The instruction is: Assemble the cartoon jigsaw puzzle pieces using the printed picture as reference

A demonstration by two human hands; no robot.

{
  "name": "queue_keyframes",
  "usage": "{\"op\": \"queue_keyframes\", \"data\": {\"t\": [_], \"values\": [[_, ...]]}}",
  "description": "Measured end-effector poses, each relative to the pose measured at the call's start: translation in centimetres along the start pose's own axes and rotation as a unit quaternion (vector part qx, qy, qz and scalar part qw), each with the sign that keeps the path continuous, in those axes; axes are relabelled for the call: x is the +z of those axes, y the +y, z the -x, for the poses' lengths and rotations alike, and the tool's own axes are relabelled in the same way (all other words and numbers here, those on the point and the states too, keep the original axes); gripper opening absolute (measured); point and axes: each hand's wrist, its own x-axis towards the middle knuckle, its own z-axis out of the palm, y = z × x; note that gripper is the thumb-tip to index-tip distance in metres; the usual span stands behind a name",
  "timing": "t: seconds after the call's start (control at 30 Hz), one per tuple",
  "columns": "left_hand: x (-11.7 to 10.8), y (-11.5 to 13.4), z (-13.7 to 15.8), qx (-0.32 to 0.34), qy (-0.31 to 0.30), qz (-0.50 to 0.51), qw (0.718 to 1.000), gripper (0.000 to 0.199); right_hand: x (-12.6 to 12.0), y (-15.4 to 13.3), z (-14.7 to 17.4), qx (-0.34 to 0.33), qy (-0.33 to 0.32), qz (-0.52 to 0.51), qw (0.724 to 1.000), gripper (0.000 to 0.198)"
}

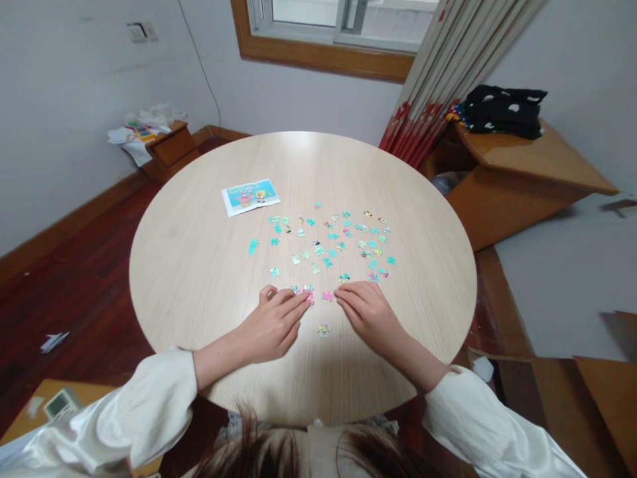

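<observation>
My left hand (281, 320) lies flat on the table, fingers stretched out, its fingertips touching a joined cluster of pink puzzle pieces (308, 290). A single pink puzzle piece (327, 297) sits between my two hands. Just right of that piece, my right hand (363, 307) rests with its fingers together and their tips on the table; what is under them, if anything, is hidden. A yellowish puzzle piece (323, 330) lies nearer to me. Many loose teal pieces (333, 236) are scattered beyond my hands.
A picture sheet (253, 196) with two cartoon figures lies at the back left of the round table (189, 265). Beyond are a curtain (450, 66), a window, and a wooden cabinet (517, 186) with black cloth (505, 111) on top. A small wooden stand (172, 149) holds papers.
</observation>
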Motion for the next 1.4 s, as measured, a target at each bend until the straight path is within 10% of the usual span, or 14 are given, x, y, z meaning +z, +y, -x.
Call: {"op": "queue_keyframes", "data": {"t": [0.3, 1.4], "values": [[-0.2, -0.2, 0.0, 0.008, -0.033, 0.012, 0.999, 0.049, 0.9, 0.1, -0.5, 0.075, -0.108, -0.034, 0.991, 0.016], [-0.6, -0.9, -0.6, 0.032, -0.067, 0.038, 0.997, 0.054, 1.3, -0.9, -1.2, 0.102, -0.120, -0.058, 0.986, 0.009]]}}
